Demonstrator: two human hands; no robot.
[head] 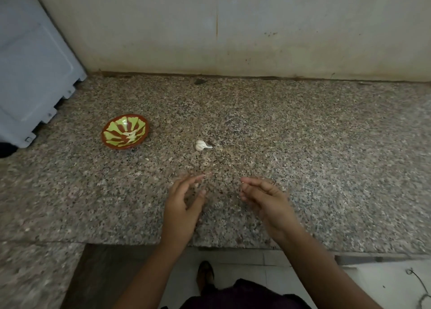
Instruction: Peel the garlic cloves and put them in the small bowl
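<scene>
no readable text, labels, brands, numbers or signs anywhere

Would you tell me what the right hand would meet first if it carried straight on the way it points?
Probably the garlic: the right hand points forward and leftward, with only bare countertop between them. The hand is blurred, so the line is approximate.

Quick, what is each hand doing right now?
Left hand: open, holding nothing.
Right hand: fingers curled; cannot tell if they hold anything.
</scene>
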